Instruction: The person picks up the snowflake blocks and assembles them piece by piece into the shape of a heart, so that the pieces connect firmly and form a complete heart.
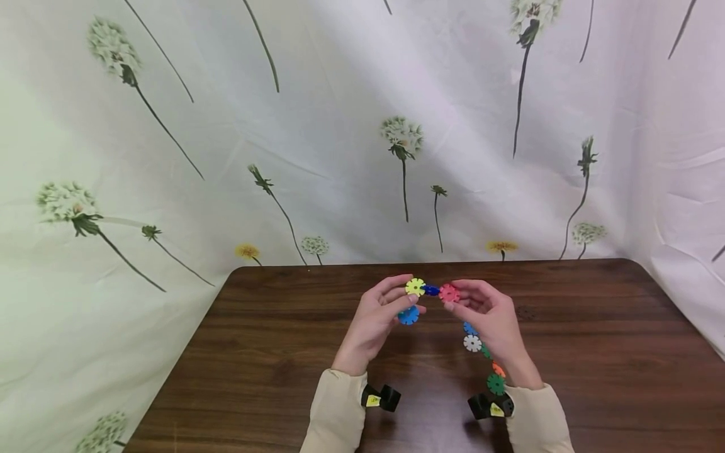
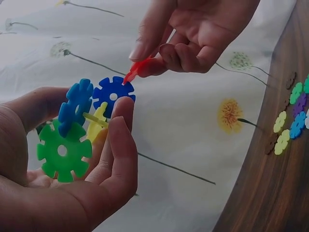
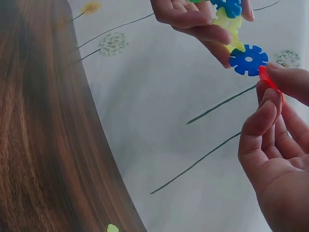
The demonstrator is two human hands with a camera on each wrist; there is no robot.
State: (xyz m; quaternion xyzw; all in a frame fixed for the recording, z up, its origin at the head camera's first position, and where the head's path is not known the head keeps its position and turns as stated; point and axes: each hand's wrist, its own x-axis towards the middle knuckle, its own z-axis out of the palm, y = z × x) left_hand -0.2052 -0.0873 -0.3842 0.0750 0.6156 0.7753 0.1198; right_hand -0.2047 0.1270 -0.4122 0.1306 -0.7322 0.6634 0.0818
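- Left hand [image 1: 368, 327] is closed lightly, its thumb and fingers pinching the yellow disc [image 1: 416, 282]; right hand [image 1: 500, 319] pinches the red disc [image 1: 449, 288] between thumb and fingertips.
- Held up over the counter [image 1: 272, 352], the chain of notched discs [image 1: 432, 290] spans the gap between the two hands.
- Its upper run, yellow through dark blue disc [image 2: 116, 87] to red, has its long axis left to right, almost level, dipping slightly toward the right hand.
- Yellow and red face the head camera; the dark blue one appears nearly edge-on there.
- Light blue disc [image 1: 410, 319] sits below the yellow, with the green disc [image 2: 73, 159] beside it near the left palm.
- Forearms in pale sleeves [image 1: 337, 409] slant upward and inward.
- Other discs [image 1: 491, 380] lie near the right wrist.
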